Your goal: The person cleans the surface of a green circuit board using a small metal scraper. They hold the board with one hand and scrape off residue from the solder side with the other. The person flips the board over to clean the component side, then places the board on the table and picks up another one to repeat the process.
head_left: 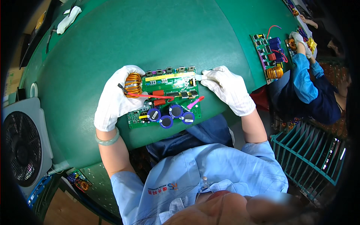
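A green circuit board [174, 90] lies in front of me on the green table. It carries a long yellow strip [170, 77], several blue capacitors [166, 121], red blocks, and red and pink leads. My left hand [117, 98], in a white glove, is closed round the copper-wound coil [133, 83] at the board's left end. A red lead with a black tip crosses that hand's fingers. At the right end of the yellow strip, my gloved right hand [226, 87] pinches a small pale flat piece [198, 77]; its exact kind is not clear.
Another circuit board [268, 56] lies at the right, near a co-worker's gloved hands [301, 42]. A fan [26, 144] stands at the left edge. A white glove-like cloth [69, 20] and dark tools lie far left. A teal rack [309, 159] stands lower right.
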{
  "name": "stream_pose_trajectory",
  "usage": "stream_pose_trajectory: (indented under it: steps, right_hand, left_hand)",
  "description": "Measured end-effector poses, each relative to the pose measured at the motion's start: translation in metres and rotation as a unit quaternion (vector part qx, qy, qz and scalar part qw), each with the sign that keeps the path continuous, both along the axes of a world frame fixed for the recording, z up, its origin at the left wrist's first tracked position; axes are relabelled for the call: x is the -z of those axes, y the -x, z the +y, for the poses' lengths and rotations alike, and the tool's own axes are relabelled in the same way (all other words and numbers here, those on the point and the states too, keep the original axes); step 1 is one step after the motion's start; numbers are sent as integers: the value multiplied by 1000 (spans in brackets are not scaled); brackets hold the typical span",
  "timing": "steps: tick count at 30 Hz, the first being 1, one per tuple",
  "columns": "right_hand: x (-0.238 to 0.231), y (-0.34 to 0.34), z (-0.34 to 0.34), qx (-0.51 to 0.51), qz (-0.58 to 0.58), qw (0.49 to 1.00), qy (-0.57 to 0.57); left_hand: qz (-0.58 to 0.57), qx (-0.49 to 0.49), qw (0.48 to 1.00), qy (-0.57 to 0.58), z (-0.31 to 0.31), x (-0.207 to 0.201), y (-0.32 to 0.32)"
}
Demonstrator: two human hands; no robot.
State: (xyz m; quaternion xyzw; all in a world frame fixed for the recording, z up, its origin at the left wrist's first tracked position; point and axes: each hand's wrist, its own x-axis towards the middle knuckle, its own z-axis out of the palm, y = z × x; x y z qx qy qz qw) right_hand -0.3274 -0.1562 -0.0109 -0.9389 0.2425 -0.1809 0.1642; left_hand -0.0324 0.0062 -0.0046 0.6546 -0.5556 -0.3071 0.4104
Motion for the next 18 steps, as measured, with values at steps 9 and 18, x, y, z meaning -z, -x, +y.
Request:
stream_pose_trajectory:
  steps: [9,18]
  right_hand:
    - [-6,-11,-9,-104,63,990,70]
    - [-46,-26,-33,-260,221,894,291]
  left_hand:
    - [-26,1,1000,-5,1,-5,1]
    - [12,-2,1000,0,6,-5,0]
